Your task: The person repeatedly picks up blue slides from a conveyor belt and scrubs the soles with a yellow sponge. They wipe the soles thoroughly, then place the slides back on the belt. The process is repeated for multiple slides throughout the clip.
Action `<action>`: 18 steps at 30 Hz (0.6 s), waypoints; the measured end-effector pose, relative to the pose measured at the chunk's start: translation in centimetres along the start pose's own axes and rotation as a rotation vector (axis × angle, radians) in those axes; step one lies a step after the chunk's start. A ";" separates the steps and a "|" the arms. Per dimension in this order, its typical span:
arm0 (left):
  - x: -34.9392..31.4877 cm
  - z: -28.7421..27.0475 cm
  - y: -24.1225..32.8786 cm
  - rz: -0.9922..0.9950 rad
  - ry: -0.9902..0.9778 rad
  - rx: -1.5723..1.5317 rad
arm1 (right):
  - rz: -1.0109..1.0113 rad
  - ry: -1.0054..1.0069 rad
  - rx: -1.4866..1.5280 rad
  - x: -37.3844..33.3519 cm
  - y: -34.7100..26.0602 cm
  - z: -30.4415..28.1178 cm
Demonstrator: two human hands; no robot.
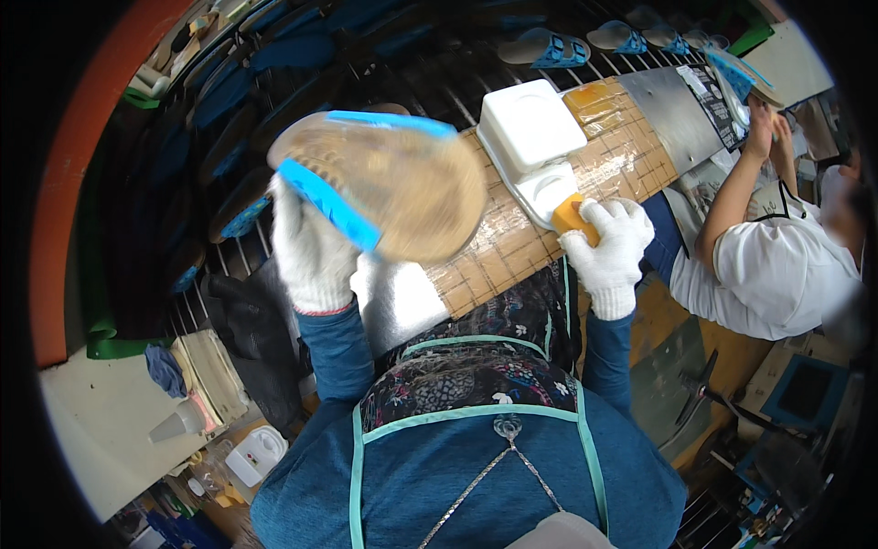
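My left hand [309, 252], in a white knit glove, grips a sandal [416, 183] by its side and holds it up over the work board. The sandal has a tan sole and bright blue straps, and it is smeared by motion. In my gloved right hand [615, 249] is a yellow sponge [573, 220], pinched between thumb and fingers. That sponge is at the edge of the small round well on a white plastic dispenser [530, 123]; whether it touches is hard to tell.
The board [631, 151] is covered in brown tape and metal sheet. Beyond it, a dark rack of rods carries several blue-strapped sandals [549, 50]. A co-worker in a white shirt [777, 265] handles another sandal [736, 78] at the right. A grey cloth [165, 371] lies at left.
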State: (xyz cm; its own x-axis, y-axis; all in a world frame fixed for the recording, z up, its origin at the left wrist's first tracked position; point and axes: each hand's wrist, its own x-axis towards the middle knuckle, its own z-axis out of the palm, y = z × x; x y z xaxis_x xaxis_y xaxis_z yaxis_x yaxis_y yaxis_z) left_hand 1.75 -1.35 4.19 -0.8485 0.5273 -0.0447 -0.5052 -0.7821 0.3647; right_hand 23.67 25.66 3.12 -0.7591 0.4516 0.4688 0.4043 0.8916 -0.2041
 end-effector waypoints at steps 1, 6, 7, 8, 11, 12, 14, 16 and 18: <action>0.3 -0.1 -0.8 0.008 0.133 0.175 | 0.037 0.004 0.163 0.2 -0.2 -0.4; 0.3 -0.4 -5.0 -0.238 0.008 0.199 | -0.080 0.090 0.888 1.3 -4.3 -2.3; 0.9 -0.3 -5.7 -0.209 0.088 0.271 | -0.247 0.053 0.870 1.6 -5.1 -2.8; 1.4 -0.2 -6.3 -0.165 0.165 0.342 | -0.331 0.014 0.820 1.6 -6.2 -3.1; 1.7 0.0 -7.5 -0.129 0.207 0.338 | -0.474 -0.122 0.536 1.5 -9.0 -3.2; 1.6 0.0 -7.4 -0.088 0.196 0.404 | -0.508 -0.148 0.552 1.5 -9.3 -3.2; 1.4 -0.1 -7.5 -0.059 0.194 0.495 | -0.550 -0.234 0.647 1.8 -9.4 -2.7; 1.1 -0.1 -7.4 -0.096 0.139 0.567 | -0.563 -0.253 0.885 2.4 -8.7 -1.9; 0.8 -0.1 -7.5 -0.101 0.095 0.583 | -0.483 -0.078 0.849 2.7 -8.4 -1.1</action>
State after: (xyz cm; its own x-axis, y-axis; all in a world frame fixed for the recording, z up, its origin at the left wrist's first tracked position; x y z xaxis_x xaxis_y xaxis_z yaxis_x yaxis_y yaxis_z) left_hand 4.81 4.88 1.30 -0.8250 0.5360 -0.1789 -0.4371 -0.4047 0.8032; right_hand 18.82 19.36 7.00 -0.7904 0.0049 0.6126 -0.4374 0.6956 -0.5699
